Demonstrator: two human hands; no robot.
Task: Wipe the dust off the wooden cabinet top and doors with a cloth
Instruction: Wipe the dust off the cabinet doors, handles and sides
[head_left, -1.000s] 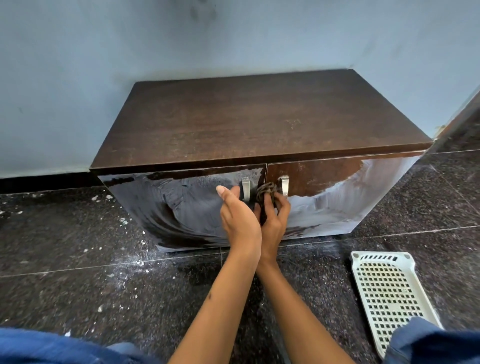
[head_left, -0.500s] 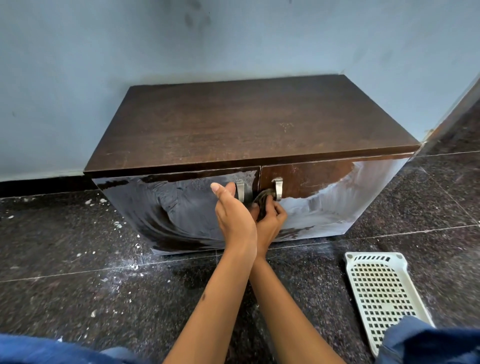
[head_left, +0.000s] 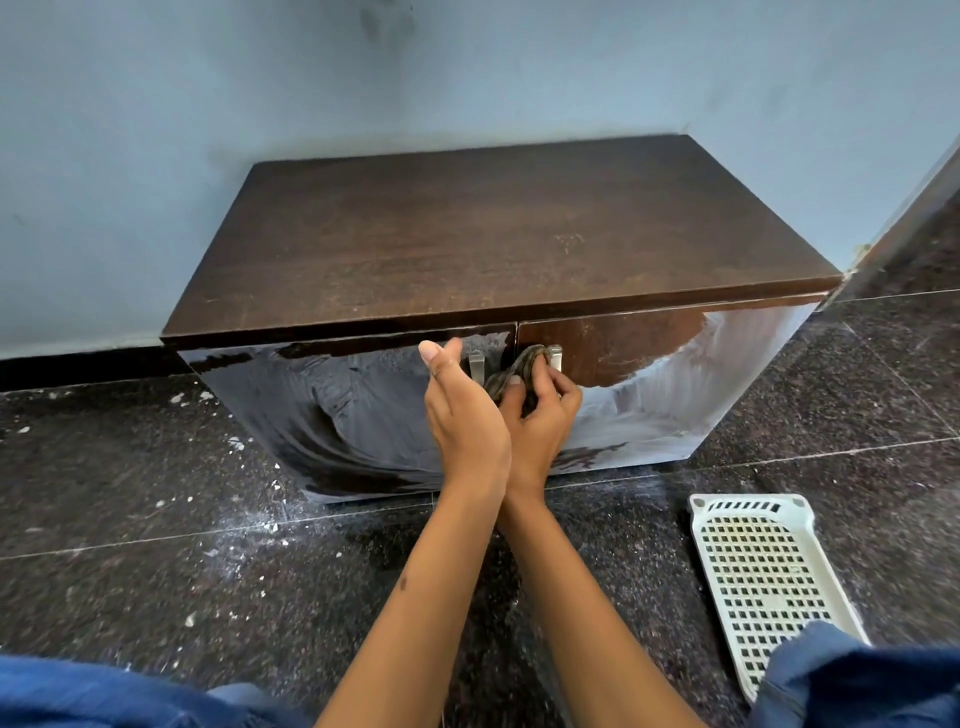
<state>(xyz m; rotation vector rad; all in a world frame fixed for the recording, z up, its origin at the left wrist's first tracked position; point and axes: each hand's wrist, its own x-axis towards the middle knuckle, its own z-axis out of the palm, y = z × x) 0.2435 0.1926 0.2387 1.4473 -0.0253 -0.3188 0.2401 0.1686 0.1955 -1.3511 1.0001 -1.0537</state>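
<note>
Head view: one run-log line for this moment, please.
right hand grips cloth at door handles | left hand open | doors dusty

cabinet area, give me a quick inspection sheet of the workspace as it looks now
surface: cabinet top dark wood with faint scuffs; both doors carry white smears, with wiped dark patches.
job's things: cloth bunched between the two metal handles.
clutter: white perforated plastic tray on the floor to the right.
grippers: right hand grips the cloth; left hand in front of the left door, fingers straight, holding nothing.
cables: nothing seen.
surroundings: dark speckled floor with white flecks and dust; pale blue wall behind; blue fabric at the bottom edge.
</note>
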